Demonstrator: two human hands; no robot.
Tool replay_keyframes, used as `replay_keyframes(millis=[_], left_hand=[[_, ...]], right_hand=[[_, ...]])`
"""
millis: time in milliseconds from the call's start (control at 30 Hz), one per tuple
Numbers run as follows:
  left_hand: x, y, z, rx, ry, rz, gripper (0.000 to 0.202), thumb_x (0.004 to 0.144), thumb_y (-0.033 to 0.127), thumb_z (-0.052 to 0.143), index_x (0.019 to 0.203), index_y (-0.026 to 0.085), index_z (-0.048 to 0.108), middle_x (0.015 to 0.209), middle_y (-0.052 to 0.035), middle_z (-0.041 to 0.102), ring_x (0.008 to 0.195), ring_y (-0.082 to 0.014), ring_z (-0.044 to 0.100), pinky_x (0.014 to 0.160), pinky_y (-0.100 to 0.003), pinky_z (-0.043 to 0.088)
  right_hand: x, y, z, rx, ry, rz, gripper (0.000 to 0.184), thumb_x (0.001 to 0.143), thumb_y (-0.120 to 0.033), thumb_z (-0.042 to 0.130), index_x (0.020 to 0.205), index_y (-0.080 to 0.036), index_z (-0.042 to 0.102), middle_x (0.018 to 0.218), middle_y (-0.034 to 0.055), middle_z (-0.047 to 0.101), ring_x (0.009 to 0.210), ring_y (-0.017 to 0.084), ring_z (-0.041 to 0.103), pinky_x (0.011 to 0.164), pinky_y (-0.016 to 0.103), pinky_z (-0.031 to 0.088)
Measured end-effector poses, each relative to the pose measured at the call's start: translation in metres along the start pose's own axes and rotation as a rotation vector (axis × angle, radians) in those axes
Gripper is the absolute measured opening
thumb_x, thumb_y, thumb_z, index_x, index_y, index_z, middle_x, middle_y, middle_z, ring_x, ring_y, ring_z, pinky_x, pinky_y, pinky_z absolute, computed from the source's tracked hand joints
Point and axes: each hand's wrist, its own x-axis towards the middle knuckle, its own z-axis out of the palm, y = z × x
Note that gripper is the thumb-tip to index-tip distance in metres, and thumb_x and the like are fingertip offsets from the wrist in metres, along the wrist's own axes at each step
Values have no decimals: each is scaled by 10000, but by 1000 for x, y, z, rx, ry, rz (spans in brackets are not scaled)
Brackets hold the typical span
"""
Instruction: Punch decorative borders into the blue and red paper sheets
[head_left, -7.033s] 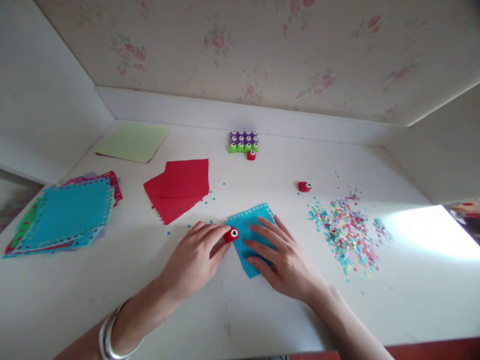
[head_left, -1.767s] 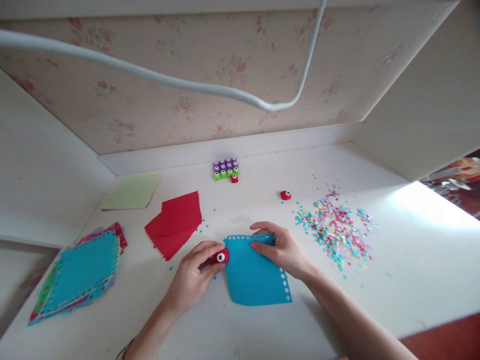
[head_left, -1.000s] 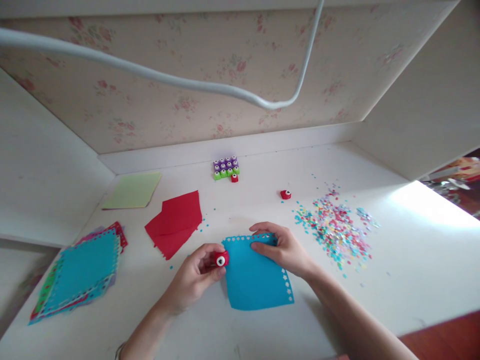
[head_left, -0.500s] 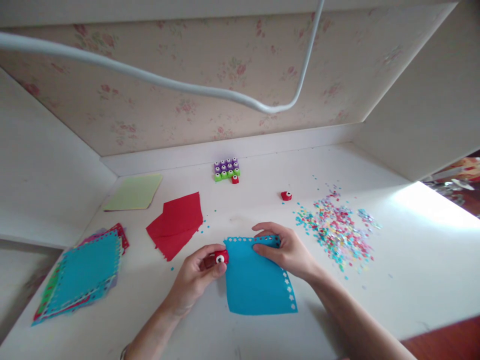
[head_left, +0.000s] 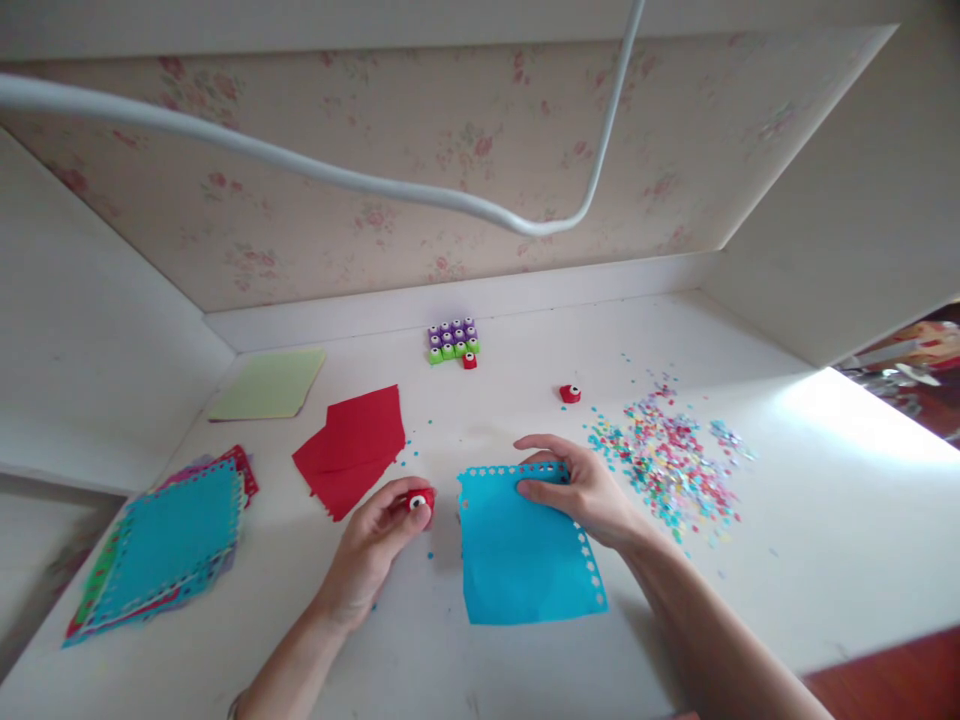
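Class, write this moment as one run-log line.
left hand: holds red punch | right hand: pinches blue sheet | red punch, blue sheet: apart

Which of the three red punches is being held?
The red punch in the left hand; the others rest on the table, one by the green punches, one near the confetti.
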Motion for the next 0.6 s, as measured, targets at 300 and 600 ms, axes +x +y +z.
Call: replay_keyframes(millis=[300, 600], left_hand=[[-5, 9, 11, -105, -25, -29, 319, 818, 401, 719, 1019, 163, 653, 894, -57, 683, 735, -138, 624, 713, -268, 528], [-6, 13, 17, -212, 14, -131, 411, 883, 583, 543, 1059, 221, 462, 858, -59, 720, 564, -148, 651, 515, -240, 454]], right_hand=[[14, 20, -3, -490, 65, -168, 354, 783, -268, 675, 1133, -227, 644, 969, 43, 723, 817, 202, 663, 761, 343, 524], [11, 18, 19, -688, 328, -606, 180, 921, -239, 548, 1060, -214, 660, 1040, 88, 688, 1019, 238, 593, 916, 400, 477]])
